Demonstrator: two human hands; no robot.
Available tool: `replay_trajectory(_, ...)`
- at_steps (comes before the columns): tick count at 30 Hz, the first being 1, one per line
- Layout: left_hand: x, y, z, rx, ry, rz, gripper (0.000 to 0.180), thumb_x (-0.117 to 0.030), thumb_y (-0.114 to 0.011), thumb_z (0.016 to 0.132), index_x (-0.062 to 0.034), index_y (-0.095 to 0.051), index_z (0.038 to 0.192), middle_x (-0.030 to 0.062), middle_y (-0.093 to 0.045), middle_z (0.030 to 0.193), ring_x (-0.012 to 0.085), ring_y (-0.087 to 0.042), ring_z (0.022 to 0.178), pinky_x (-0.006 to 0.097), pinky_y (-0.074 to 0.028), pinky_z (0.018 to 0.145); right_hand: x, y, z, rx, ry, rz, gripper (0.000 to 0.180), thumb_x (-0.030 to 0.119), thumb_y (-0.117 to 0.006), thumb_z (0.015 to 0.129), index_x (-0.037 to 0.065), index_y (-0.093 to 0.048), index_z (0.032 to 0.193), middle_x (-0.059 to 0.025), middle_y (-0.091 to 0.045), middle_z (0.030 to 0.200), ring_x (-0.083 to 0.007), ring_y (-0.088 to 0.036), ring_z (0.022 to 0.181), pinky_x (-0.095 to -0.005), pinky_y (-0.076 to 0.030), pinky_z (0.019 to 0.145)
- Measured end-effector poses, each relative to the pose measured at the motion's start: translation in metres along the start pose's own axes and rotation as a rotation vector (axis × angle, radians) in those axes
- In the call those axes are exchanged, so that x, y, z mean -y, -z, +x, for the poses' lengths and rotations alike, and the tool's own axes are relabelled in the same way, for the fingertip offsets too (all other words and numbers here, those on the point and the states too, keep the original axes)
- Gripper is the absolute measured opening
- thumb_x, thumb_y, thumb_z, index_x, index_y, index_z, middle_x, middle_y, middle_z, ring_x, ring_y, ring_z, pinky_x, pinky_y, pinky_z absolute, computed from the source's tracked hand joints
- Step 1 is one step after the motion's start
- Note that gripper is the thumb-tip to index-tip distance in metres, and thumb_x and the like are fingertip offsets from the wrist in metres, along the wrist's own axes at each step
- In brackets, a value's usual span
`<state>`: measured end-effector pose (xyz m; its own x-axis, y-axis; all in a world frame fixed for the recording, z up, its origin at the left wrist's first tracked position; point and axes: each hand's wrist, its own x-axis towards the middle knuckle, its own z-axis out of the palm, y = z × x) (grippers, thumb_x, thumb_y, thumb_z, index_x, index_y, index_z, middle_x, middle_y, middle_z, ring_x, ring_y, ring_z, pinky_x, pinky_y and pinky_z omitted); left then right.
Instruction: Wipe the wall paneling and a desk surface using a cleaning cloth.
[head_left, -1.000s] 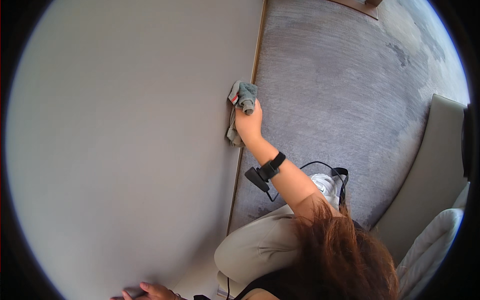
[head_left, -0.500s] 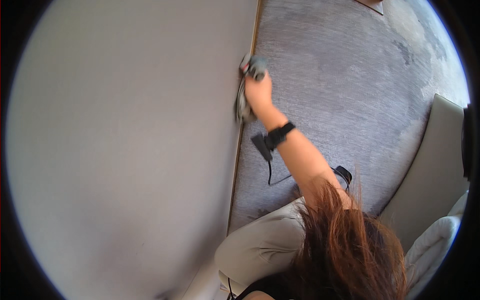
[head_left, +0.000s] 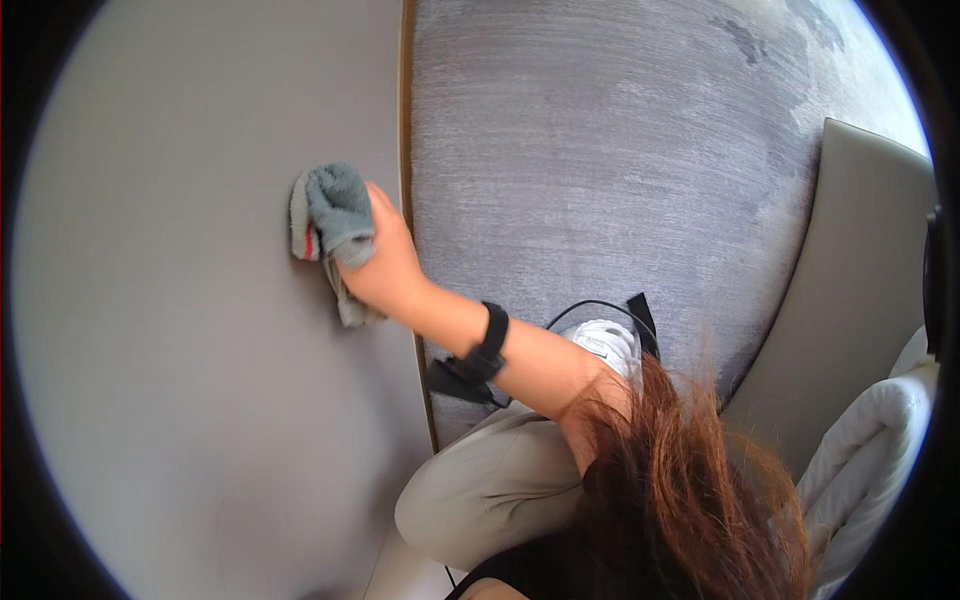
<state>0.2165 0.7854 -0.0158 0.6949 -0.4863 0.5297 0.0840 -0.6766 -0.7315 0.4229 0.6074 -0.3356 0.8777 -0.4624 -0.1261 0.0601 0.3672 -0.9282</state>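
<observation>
My right hand (head_left: 385, 265) is shut on a grey-green folded cloth (head_left: 335, 210) and presses it flat against a plain grey panel (head_left: 180, 300). The cloth lies just left of the panel's thin wooden edge strip (head_left: 408, 150). A black band (head_left: 490, 340) sits on that wrist, and the forearm reaches in from the lower right. My left hand is out of sight. My hair and a bent knee in beige trousers (head_left: 490, 490) fill the lower middle.
Right of the strip spreads grey carpet (head_left: 600, 150). A white shoe (head_left: 605, 345) with a black cable beside it rests on the carpet under my arm. A beige bed frame (head_left: 850, 270) and white bedding (head_left: 870, 440) stand at the right.
My right hand has carried the cloth from the wooden edge strip leftward onto the grey panel. My left hand, at the lower edge one second ago, is gone from view.
</observation>
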Motion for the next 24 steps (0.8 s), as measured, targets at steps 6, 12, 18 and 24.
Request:
replay_trajectory(6, -0.001, -0.003, -0.009, 0.057, -0.001, 0.007, 0.052, -0.055, -0.053, 0.087, -0.0061, -0.048, 0.102, 0.0190, -0.033, 0.138, 0.0378, -0.022, 0.132, 0.062, -0.016, 0.105, -0.074, 0.044, 0.063, -0.192, -0.444, -0.076, 0.028, 0.008, -0.054, 0.082, 0.007, -0.058, 0.110, -0.0169, -0.064, 0.098, -0.0343, -0.061, 0.098, -0.0385, -0.047, 0.084)
replay_trajectory(12, -0.002, -0.003, 0.001, 0.035, 0.003, 0.021, 0.051, -0.056, -0.053, 0.087, -0.0073, -0.047, 0.099, 0.0185, -0.034, 0.137, 0.0383, -0.022, 0.132, 0.063, -0.016, 0.104, -0.051, 0.028, 0.019, -0.084, -0.163, -0.029, 0.032, 0.002, -0.056, 0.078, 0.004, -0.057, 0.110, -0.0164, -0.062, 0.106, -0.0321, -0.058, 0.105, -0.0364, -0.044, 0.089)
replay_trajectory(18, -0.011, -0.010, 0.000, 0.021, 0.037, -0.014, 0.051, -0.056, -0.054, 0.086, -0.0073, -0.047, 0.098, 0.0174, -0.034, 0.136, 0.0379, -0.020, 0.132, 0.063, -0.016, 0.104, -0.072, 0.049, 0.069, -0.174, -0.400, -0.007, 0.018, 0.006, -0.052, 0.083, 0.001, -0.059, 0.099, -0.0126, -0.066, 0.089, -0.0222, -0.062, 0.083, -0.0347, -0.049, 0.074)
replay_trajectory(24, -0.001, -0.007, 0.003, 0.000, -0.021, 0.009, 0.051, -0.056, -0.054, 0.086, -0.0070, -0.047, 0.098, 0.0170, -0.035, 0.135, 0.0359, -0.022, 0.132, 0.062, -0.014, 0.106, -0.048, 0.037, 0.005, 0.030, -0.313, -0.017, 0.032, 0.000, -0.054, 0.080, 0.004, -0.058, 0.112, -0.0122, -0.064, 0.103, -0.0230, -0.059, 0.102, -0.0322, -0.044, 0.089)
